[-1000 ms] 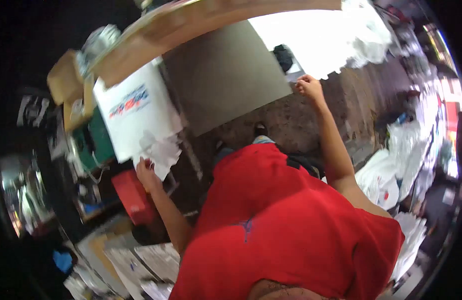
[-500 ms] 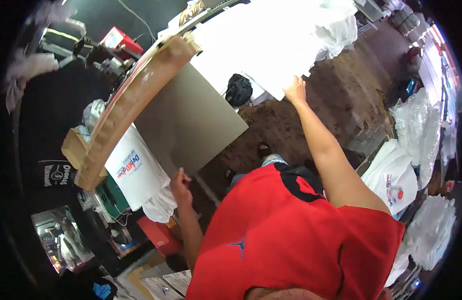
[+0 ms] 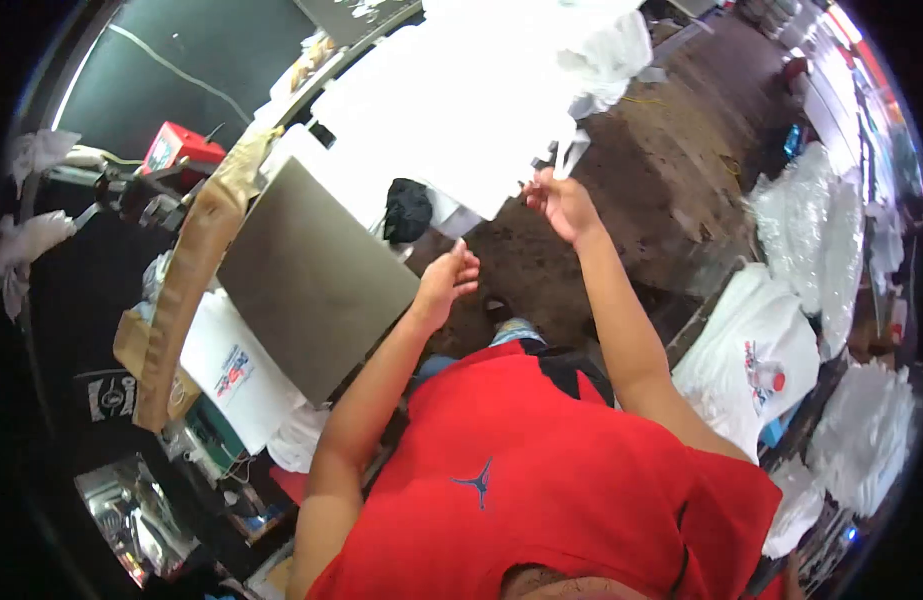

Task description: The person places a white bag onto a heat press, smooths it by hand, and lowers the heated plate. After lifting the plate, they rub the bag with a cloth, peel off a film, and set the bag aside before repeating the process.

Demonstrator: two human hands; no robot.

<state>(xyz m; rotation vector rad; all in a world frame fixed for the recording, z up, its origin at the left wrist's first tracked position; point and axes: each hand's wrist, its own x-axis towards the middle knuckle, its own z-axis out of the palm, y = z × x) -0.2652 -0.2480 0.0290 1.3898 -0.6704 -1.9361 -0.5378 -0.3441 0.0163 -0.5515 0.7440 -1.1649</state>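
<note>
My left hand (image 3: pixel 449 283) is at the upper right corner of a flat grey board (image 3: pixel 316 280), with thumb out and fingers loosely curled, nothing visible in them. My right hand (image 3: pixel 564 208) is at the near edge of a bright white surface (image 3: pixel 451 100), fingers bent and apart. A narrow white flap (image 3: pixel 571 155) stands up right at its fingertips. Between the hands and slightly beyond lies a black bundle (image 3: pixel 408 210), beside the white edge. Glare washes out the detail of the white surface.
A curved brown padded edge (image 3: pixel 186 300) runs along the left. Below it hangs a white printed bag (image 3: pixel 236 365). A red box (image 3: pixel 179 148) is at upper left. Printed white bags (image 3: pixel 756 350) with a clear bottle (image 3: pixel 769 376) lie to the right, near plastic-wrapped bundles (image 3: pixel 811 250).
My left hand has risen from low beside the printed bag to the grey board's corner. My right hand has come off the white edge slightly, fingers now apart. The view has shifted.
</note>
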